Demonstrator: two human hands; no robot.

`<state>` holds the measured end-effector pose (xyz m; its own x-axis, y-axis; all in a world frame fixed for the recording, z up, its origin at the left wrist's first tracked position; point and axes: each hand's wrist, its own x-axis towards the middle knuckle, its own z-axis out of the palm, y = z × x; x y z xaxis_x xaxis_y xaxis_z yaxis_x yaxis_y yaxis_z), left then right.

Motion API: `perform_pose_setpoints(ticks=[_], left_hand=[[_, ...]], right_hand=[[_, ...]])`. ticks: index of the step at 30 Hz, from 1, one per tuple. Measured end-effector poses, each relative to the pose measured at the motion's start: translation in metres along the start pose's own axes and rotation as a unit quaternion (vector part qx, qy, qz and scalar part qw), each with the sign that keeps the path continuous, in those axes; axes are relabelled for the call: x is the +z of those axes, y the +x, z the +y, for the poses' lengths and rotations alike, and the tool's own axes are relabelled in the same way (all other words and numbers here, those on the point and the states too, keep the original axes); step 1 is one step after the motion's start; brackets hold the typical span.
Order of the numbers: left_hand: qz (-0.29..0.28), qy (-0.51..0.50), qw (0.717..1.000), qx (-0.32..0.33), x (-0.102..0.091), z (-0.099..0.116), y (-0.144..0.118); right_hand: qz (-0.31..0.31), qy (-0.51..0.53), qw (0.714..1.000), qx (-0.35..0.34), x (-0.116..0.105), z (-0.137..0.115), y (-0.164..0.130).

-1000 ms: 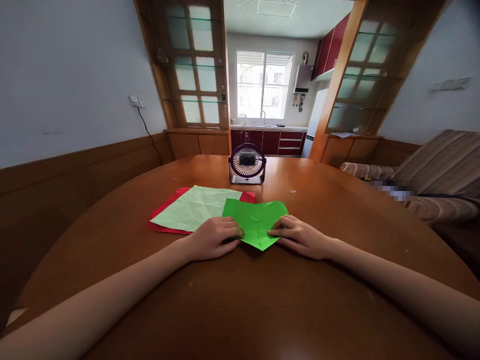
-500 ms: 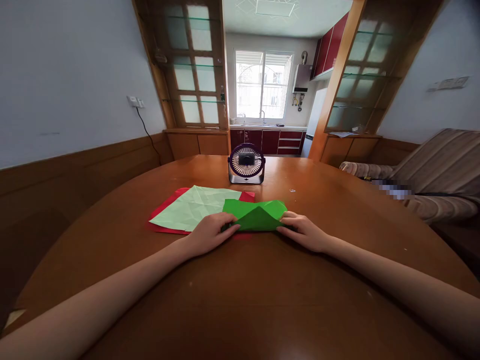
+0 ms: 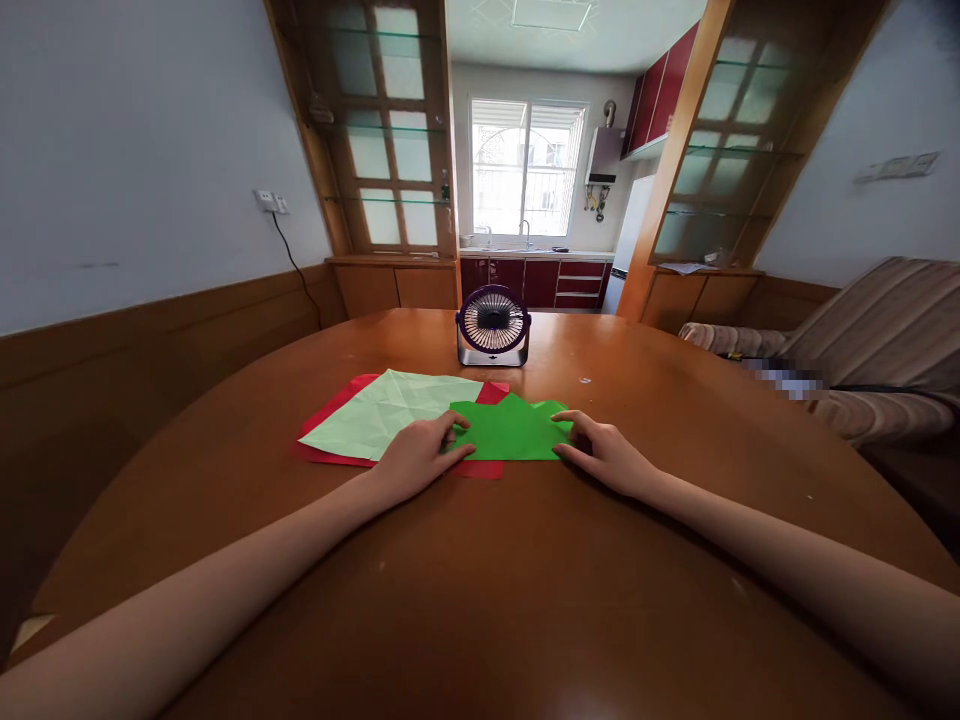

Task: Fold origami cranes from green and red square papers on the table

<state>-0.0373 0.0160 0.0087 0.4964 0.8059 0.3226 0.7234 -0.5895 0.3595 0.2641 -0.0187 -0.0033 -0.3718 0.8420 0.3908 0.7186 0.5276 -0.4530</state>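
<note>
Green paper (image 3: 512,432) flat on table (image 3: 480,560), between left hand (image 3: 417,455) and right hand (image 3: 604,452), both spread, pressing its ends

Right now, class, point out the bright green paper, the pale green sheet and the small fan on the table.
bright green paper (image 3: 510,435), head view, middle of its flat folded face.
pale green sheet (image 3: 382,410), head view, centre of the creased sheet.
small fan (image 3: 493,324), head view, hub of the round grille.

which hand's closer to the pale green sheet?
Left. The left hand rests at the pale green sheet's near right edge, touching it. The right hand is further right, across the bright green paper.
</note>
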Motion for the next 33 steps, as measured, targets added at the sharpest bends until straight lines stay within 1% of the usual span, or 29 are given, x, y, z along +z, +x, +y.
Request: perform_pose_setpoints(ticks=[5, 9, 12, 14, 15, 17, 18, 19, 21, 24, 26, 28, 30, 33], left_hand=[[-0.002, 0.116, 0.993, 0.031, 0.0, -0.001, 0.001], [-0.006, 0.175, 0.983, 0.054, 0.0, -0.003, 0.001], [0.016, 0.208, 0.972, 0.11, -0.001, -0.005, 0.003], [0.035, 0.22, 0.961, 0.164, -0.001, -0.005, 0.004], [0.032, 0.217, 0.955, 0.198, -0.001, -0.005, 0.005], [-0.009, 0.191, 0.944, 0.268, 0.0, -0.003, 0.005], [-0.039, 0.171, 0.941, 0.29, 0.0, 0.0, 0.005], [-0.071, 0.151, 0.94, 0.297, 0.001, 0.002, 0.004], [-0.117, 0.119, 0.947, 0.273, 0.001, 0.01, 0.001], [-0.16, 0.094, 0.955, 0.231, 0.001, 0.026, -0.003], [-0.177, 0.079, 0.958, 0.211, 0.002, 0.037, -0.002], [-0.185, 0.06, 0.959, 0.206, 0.005, 0.045, 0.002], [-0.187, 0.043, 0.96, 0.202, 0.011, 0.05, 0.008], [-0.2, 0.03, 0.963, 0.176, 0.02, 0.054, 0.016]], right_hand=[[-0.005, -0.03, 0.999, -0.035, 0.0, -0.003, -0.001], [-0.012, -0.076, 0.995, -0.066, 0.0, -0.002, -0.002], [-0.008, -0.108, 0.991, -0.079, 0.001, -0.001, -0.002], [-0.002, -0.124, 0.989, -0.086, 0.002, -0.001, -0.002], [0.002, -0.13, 0.988, -0.087, 0.002, -0.001, -0.001], [0.007, -0.134, 0.987, -0.087, 0.002, -0.002, -0.001], [0.009, -0.132, 0.987, -0.088, 0.002, -0.002, -0.001], [0.011, -0.129, 0.987, -0.09, 0.002, -0.002, -0.001], [0.013, -0.124, 0.988, -0.097, 0.002, -0.002, -0.001], [0.012, -0.118, 0.987, -0.105, 0.001, -0.001, -0.001], [0.009, -0.118, 0.987, -0.106, 0.001, -0.002, -0.001], [0.009, -0.121, 0.987, -0.108, 0.0, -0.002, -0.001], [0.011, -0.123, 0.986, -0.11, -0.001, -0.003, -0.001], [0.017, -0.122, 0.986, -0.115, -0.002, -0.002, -0.002]])
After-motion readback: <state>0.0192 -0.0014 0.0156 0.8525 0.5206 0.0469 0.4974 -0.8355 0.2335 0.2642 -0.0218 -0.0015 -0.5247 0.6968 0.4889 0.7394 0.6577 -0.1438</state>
